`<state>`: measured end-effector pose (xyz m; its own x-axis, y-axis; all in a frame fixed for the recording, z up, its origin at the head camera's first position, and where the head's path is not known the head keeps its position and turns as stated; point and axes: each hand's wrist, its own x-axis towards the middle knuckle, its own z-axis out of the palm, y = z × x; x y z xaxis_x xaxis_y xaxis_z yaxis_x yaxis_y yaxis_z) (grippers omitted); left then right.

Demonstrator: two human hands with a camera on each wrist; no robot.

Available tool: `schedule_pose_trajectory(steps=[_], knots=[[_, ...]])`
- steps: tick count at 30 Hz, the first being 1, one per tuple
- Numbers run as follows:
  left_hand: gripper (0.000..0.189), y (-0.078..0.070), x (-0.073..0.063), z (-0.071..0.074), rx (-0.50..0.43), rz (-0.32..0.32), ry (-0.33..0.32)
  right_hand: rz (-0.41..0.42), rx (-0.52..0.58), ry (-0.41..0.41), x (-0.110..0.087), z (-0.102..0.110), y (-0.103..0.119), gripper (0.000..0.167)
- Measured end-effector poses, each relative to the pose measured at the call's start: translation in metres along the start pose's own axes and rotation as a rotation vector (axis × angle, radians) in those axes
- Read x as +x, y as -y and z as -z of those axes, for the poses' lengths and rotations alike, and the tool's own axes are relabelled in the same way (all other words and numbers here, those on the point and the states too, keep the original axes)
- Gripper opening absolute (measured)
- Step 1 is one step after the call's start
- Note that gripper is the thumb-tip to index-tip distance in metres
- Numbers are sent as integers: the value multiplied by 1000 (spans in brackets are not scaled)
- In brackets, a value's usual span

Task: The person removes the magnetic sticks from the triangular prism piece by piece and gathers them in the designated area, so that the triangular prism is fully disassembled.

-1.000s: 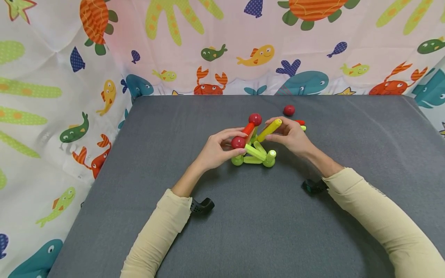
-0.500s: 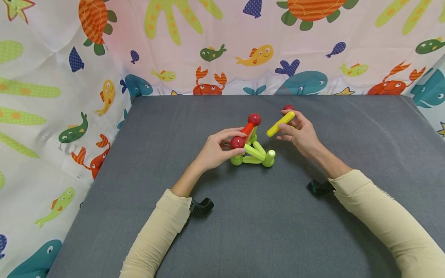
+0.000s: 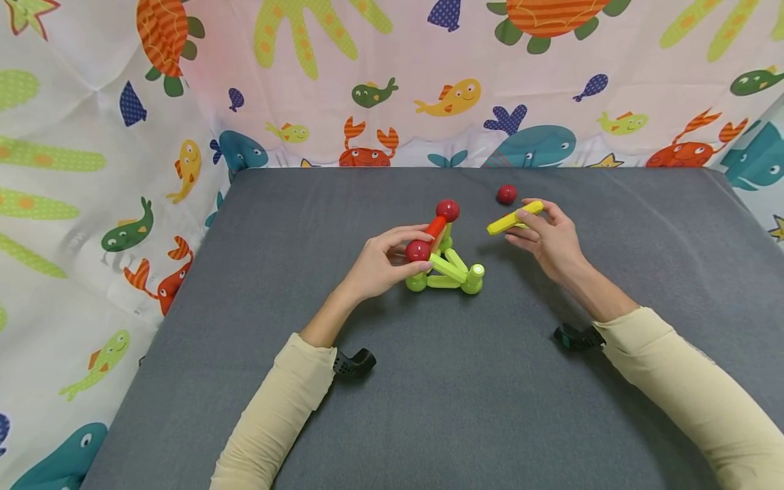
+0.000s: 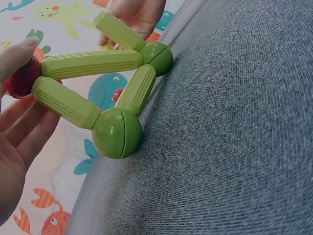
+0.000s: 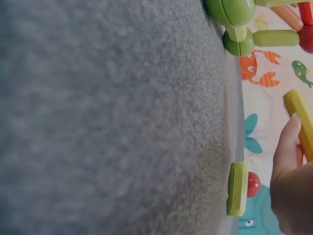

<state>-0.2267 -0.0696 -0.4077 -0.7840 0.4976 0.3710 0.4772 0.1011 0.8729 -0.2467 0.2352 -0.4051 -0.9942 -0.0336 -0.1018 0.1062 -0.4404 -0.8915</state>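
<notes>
My left hand (image 3: 382, 267) pinches a red ball (image 3: 418, 250) at the near upper corner of a structure of rods and balls. Green balls (image 4: 117, 133) form its base on the cloth, joined by light green rods (image 3: 450, 267). A red rod (image 3: 436, 227) runs from the pinched ball to a second red ball (image 3: 448, 210) at the back. One light green rod (image 4: 117, 30) sticks up free-ended from a front green ball. To the right, apart from the structure, my right hand (image 3: 554, 243) holds a yellow rod (image 3: 505, 221) between thumb and fingers, above the table.
A loose red ball (image 3: 506, 194) lies on the grey cloth (image 3: 429, 408) beyond my right hand. Close to it lies a loose light green rod (image 5: 237, 189), mostly covered by the hand in the head view. A printed curtain (image 3: 416, 54) stands behind the table.
My right hand has drawn away from the structure to the right, taking the yellow rod along and turning it flatter. The left hand keeps its place on the red ball.
</notes>
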Motion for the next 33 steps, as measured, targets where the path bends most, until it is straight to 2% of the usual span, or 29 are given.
schedule_pose_trajectory(steps=[5, 13, 22, 26, 31, 33], knots=[[38, -1, 0, 0, 7, 0, 0, -66, -2, -81, -7, 6, 4, 37], [38, -1, -1, 0, 12, 0, -2, -162, 91, -178, -9, 16, 5, 44], [38, 0, 0, 0, 15, 5, 0, -257, 140, -225, -9, 23, 4, 37], [38, -1, 0, -1, 10, 2, 2, -276, 93, -247, -9, 25, 4, 36], [37, -1, 0, -1, 4, 3, 2, -291, -48, -277, -9, 25, 5, 60], [37, -1, 0, -1, 3, 4, 1, -292, -120, -283, -9, 24, 5, 65]])
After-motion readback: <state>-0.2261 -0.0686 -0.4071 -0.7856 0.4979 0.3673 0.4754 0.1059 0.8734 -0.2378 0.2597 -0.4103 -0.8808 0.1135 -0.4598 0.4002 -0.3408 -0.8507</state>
